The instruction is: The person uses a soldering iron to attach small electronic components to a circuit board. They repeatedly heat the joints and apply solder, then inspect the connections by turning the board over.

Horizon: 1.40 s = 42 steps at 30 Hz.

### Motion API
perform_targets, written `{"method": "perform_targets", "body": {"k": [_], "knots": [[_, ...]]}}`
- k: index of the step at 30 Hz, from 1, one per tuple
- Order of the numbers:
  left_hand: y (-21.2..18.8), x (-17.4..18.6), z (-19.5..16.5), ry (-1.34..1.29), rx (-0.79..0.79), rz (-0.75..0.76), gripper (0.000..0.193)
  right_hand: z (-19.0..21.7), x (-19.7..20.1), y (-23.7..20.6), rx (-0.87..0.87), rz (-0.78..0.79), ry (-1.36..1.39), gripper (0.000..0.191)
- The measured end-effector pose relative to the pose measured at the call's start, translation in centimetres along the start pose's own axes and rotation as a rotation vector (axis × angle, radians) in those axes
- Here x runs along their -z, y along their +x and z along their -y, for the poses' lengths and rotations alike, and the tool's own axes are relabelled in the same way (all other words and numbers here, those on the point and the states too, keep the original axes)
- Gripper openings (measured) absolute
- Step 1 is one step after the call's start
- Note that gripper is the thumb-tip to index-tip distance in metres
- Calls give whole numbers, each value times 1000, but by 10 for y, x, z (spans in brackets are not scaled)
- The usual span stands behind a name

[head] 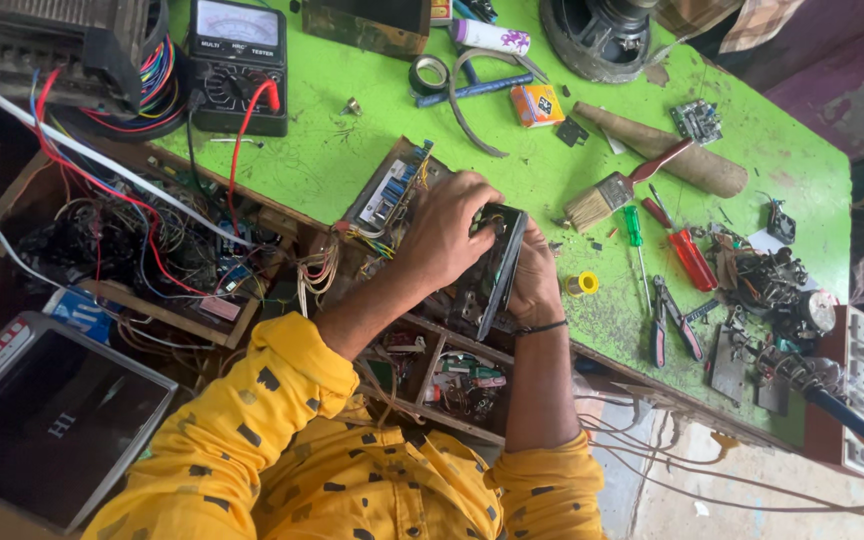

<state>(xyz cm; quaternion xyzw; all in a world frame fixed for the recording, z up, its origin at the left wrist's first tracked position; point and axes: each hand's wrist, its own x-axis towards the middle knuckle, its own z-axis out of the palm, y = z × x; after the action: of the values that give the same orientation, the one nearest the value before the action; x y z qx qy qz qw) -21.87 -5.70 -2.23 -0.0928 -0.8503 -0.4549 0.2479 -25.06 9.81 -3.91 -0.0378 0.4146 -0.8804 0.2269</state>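
I see a green workbench (352, 150) littered with tools. At centre frame my left hand (447, 240) curls over the top of a small black box (497, 265) held on edge, while my right hand (534, 285) grips its right side. A paintbrush (612, 190) and screwdrivers (677, 245) lie to the right, a meter (237, 65) upper left.

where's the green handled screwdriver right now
In the head view, the green-handled screwdriver lies on the green table, right of both hands, between the paintbrush and the red-handled screwdriver.
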Motion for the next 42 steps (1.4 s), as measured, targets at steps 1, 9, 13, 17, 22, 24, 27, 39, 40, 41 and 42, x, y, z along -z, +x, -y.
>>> {"method": "perform_targets", "body": {"k": [1, 9, 13, 17, 22, 24, 27, 39, 40, 41, 42], "knots": [[-1, -1, 0, 19, 36, 4, 36, -1, 0, 0, 3, -23, -5, 16], [-15, -14, -10, -108, 62, -157, 49, -6, 0, 1, 88, -46, -16, 17], [-21, -13, -10, -199, 108, -179, 52, -7, 1, 1, 123, -39, -4, 14], [-22, -8, -9, -182, 99, -175, 54, -8, 3, 1, 135, -41, -35, 9], [-19, -6, -7, -140, 36, -121, 43, -9, 5, 0, 161, -97, -88, 10], [-18, -5, -5, -143, 44, -84, 39, -8, 6, -1, 168, -75, -88, 10], [-15, -5, -5, -182, 42, -101, 37, -8, 5, -2, 178, -18, -74, 9], [-4, 7, -6, -411, 139, -35, 24, -11, 1, -6, 216, 13, -75, 8], [-3, 8, -4, -449, 156, -10, 24, -11, 1, -6, 213, 14, -69, 7], [-1, 10, -1, -486, 173, 14, 23, -11, 1, -6, 210, 18, -64, 7], [1, 9, 0, -522, 191, 36, 23, -11, 1, -6, 201, 25, -62, 7]]}}
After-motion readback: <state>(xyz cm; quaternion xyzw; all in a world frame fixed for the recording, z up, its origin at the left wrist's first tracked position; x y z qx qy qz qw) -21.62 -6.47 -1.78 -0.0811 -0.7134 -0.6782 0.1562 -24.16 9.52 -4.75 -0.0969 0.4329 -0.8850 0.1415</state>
